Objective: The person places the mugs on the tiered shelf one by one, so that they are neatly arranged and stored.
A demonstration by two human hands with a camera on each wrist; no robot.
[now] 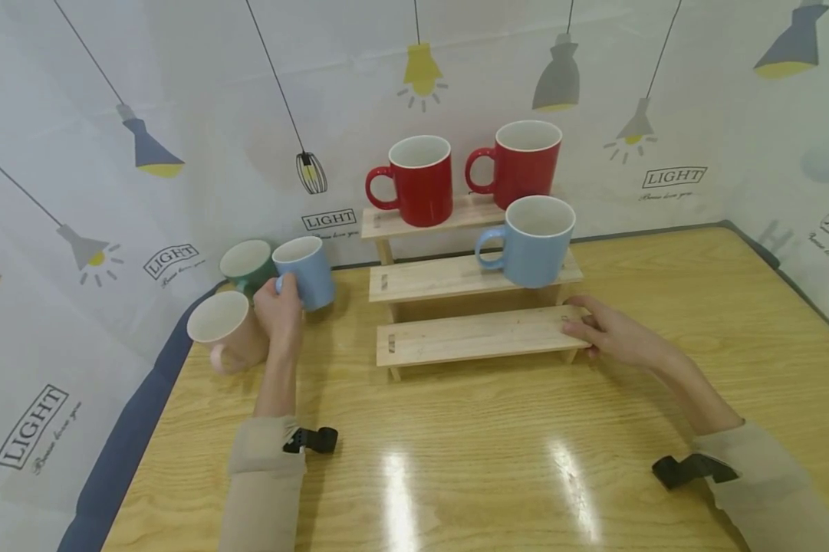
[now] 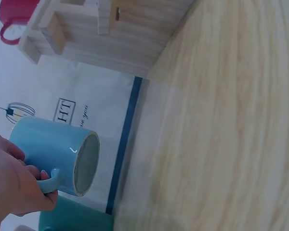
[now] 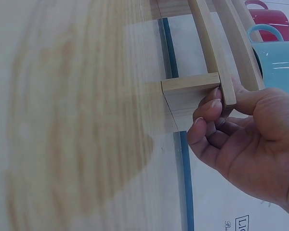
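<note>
My left hand [image 1: 280, 308] grips a light blue mug [image 1: 307, 270] by its handle at the left of the table. In the left wrist view this mug [image 2: 55, 153] is clear of the tabletop, with the fingers curled at its handle. My right hand [image 1: 617, 331] pinches the right end of the lowest step of a three-tier wooden stand [image 1: 469, 337], thumb on top and fingers curled under the board, as the right wrist view also shows. A second light blue mug [image 1: 538, 244] stands at the right of the middle step. Two red mugs [image 1: 424, 188] stand on the top step.
A pale pink mug [image 1: 226, 330] and a green mug [image 1: 245, 261] stand at the table's left edge, close beside my left hand. Behind the wooden table [image 1: 469, 452] hangs a white cloth [image 1: 235, 138] printed with lamps.
</note>
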